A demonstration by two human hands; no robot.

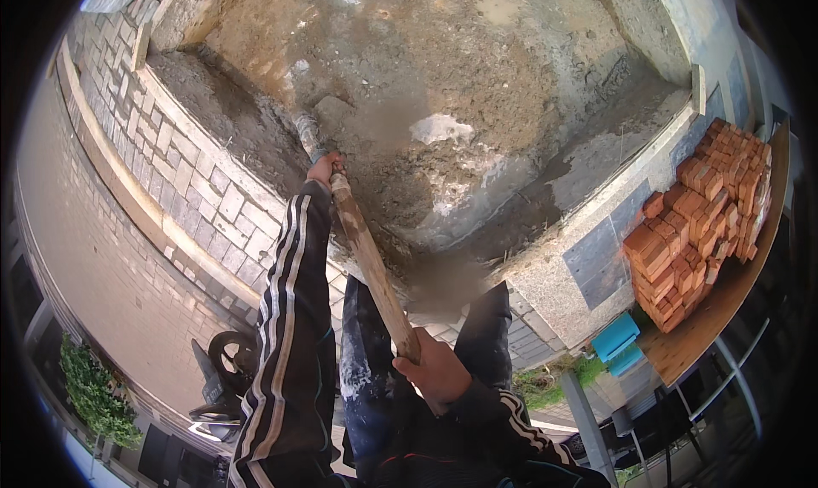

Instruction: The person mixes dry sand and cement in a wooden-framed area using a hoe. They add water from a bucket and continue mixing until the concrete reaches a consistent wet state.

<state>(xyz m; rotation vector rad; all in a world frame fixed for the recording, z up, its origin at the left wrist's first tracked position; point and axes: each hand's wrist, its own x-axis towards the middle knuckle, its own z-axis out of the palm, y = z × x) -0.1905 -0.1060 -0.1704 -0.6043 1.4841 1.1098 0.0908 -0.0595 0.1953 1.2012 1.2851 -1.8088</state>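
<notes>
A long wooden handle, smeared with mud, slants from my lap up and leftward over a bed of wet soil. My left hand is wrapped round it toward its far end, above the left border of the bed. Closer to my body, my right hand grips the near end, thumb lying along the wood. Past my left hand the shaft is caked with grey mud and meets the dirt. Whatever head it carries cannot be made out there. Pale patches show on the soil to its right.
A low stone kerb borders the bed, with brick paving outside it on the left. Stacked red bricks lie on a wooden board at right, near a turquoise object. A parked motorbike stands behind my left arm.
</notes>
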